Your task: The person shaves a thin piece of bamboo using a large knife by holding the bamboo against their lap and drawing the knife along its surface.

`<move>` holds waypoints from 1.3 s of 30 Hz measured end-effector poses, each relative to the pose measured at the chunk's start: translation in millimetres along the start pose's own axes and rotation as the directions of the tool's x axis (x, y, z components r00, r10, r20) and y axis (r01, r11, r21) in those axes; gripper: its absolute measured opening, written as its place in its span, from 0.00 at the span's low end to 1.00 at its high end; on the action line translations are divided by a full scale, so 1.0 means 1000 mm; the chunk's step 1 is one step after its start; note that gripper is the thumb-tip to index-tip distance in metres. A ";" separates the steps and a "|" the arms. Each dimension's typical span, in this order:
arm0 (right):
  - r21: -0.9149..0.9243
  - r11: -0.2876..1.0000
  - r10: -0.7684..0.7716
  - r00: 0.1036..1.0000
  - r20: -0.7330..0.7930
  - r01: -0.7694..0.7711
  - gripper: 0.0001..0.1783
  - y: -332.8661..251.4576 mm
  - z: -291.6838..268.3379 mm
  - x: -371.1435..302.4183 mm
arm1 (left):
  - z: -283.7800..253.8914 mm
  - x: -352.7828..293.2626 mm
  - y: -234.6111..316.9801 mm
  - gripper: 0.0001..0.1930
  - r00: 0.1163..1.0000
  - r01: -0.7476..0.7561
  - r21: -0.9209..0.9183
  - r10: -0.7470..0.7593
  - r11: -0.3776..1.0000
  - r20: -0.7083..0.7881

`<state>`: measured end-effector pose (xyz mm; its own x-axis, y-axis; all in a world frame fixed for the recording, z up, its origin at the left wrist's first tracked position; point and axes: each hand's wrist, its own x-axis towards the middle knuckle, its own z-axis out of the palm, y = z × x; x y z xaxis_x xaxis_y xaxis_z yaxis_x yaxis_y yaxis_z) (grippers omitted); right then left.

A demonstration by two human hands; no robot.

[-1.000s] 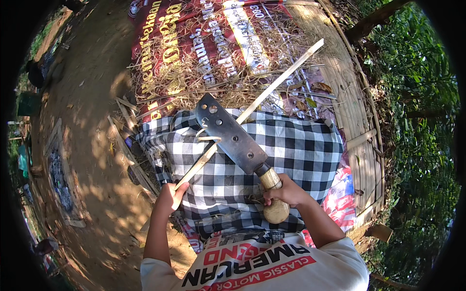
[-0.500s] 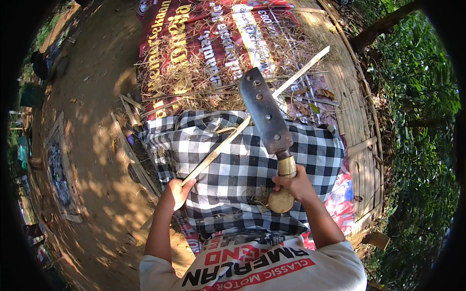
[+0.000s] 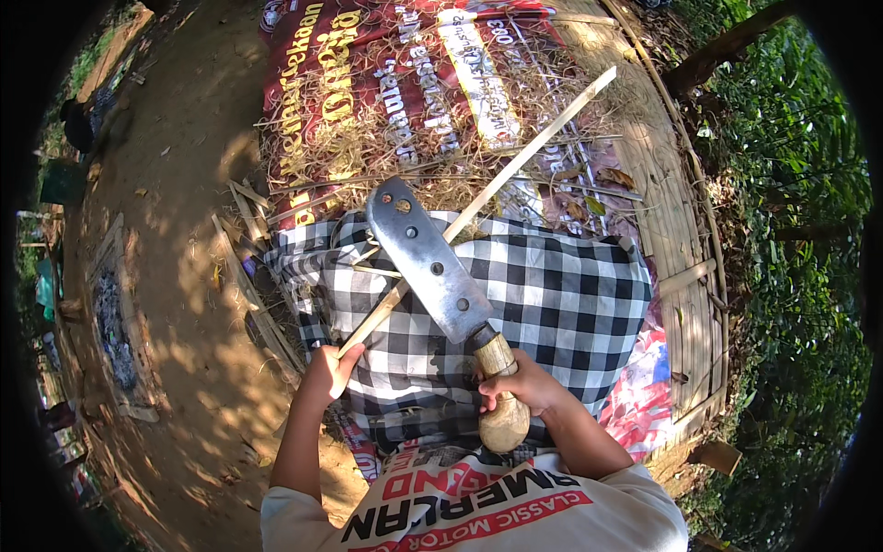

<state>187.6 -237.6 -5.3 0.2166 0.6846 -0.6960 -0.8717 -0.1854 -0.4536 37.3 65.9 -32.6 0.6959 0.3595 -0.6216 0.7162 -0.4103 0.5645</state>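
A long bamboo strip (image 3: pixel 478 198) slants from near-left to far-right over a checked cloth (image 3: pixel 552 294), left hand (image 3: pixel 324 373) clasping its near end. Right hand (image 3: pixel 524 386) grips a cleaver (image 3: pixel 428 262), blade crossing the strip; dry straw (image 3: pixel 368 156) beyond.

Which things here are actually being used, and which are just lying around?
In use: left hand gripping the bamboo strip; right hand holding the cleaver; checked cloth under both.
Lying about: printed banner, dry straw, loose sticks, woven mat.
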 end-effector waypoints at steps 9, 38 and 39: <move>-0.297 0.945 -0.230 0.928 -0.292 0.141 0.10 -0.026 -0.020 -0.001 | -0.004 0.000 0.018 0.29 1.000 0.019 0.058 -0.019 0.998 0.001; -0.149 0.973 -0.211 0.945 -0.248 0.178 0.11 -0.017 -0.011 0.011 | 0.002 -0.001 0.009 0.31 0.997 -0.032 0.059 0.036 0.998 -0.063; -0.196 0.968 -0.205 0.943 -0.261 0.156 0.11 -0.014 -0.012 0.012 | 0.000 -0.001 0.010 0.31 0.998 -0.023 0.066 0.027 0.998 -0.051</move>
<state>208.1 -234.7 -13.9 0.4973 0.4997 -0.7092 -0.7238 -0.2116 -0.6567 43.6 61.1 -26.5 0.7167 0.3907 -0.5777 0.6947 -0.4727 0.5422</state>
